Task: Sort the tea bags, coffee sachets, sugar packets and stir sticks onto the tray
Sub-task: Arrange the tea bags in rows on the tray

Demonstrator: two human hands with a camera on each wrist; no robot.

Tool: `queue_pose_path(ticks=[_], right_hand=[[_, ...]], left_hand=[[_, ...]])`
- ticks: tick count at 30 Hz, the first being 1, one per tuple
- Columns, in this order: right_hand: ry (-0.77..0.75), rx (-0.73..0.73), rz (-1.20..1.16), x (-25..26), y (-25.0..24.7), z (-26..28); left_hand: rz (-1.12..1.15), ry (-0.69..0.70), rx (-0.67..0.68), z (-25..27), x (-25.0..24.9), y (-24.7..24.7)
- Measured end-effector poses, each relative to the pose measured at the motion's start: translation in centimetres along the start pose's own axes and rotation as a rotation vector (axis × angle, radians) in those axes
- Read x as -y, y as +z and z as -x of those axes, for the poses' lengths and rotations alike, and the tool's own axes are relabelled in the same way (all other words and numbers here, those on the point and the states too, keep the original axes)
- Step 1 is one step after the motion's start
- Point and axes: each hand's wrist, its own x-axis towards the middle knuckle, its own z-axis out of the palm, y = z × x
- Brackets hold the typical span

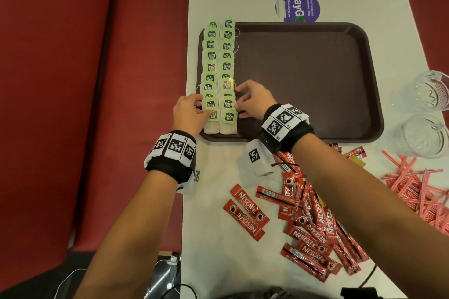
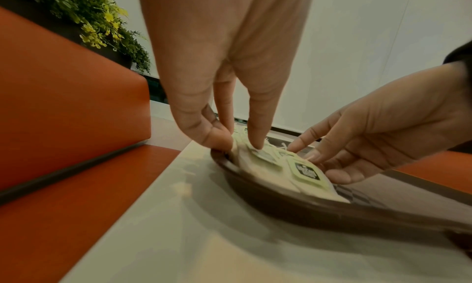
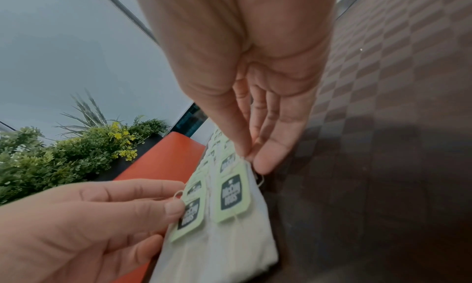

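Observation:
Two rows of green-tagged tea bags [image 1: 220,73] lie along the left side of the brown tray [image 1: 303,75]. My left hand [image 1: 203,110] presses the outer side of the near end of the left row, its thumb lying on a tag [image 3: 190,214]. Opposite it, my right hand [image 1: 240,104] touches the right row's side with straight fingers [image 2: 293,147]. Neither hand lifts anything. Red coffee sachets [image 1: 313,226] lie piled on the table below the tray. Pink stir sticks [image 1: 413,187] are heaped at the right.
Two clear glasses [image 1: 427,92] [image 1: 422,136] stand right of the tray. A round purple sticker [image 1: 300,6] lies beyond it. The red bench [image 1: 97,104] runs along the table's left edge, close to the tray. A yellow packet [image 1: 357,160] shows beside my right forearm.

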Motion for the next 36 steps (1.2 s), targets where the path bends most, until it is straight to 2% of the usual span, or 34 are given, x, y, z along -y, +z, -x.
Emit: queue_pose_path(ticks=[6,11,14,22,36], right_hand=[[-0.021,-0.042,0.005,-0.6,0.0,0.6],[-0.001,-0.028,-0.006,-1.5,0.1,1.1],[-0.033,-0.026,0.026,-1.6,0.1,1.2],[-0.193,-0.046,0.051,-2.1,0.5,1.2],[-0.121,-0.069,0.050,-2.2,0.8,0.8]], left_hand=[[-0.001,0.003,0.001,0.6,-0.1,-0.3],[0.008,-0.086,0.032,2.0,0.6,-0.2],[-0.004,-0.091,0.053,2.3,0.8,0.0],[-0.017,-0.049,-0.011,1.7,1.0,0.0],[0.002,-0.087,0.043,3.2,0.8,0.0]])
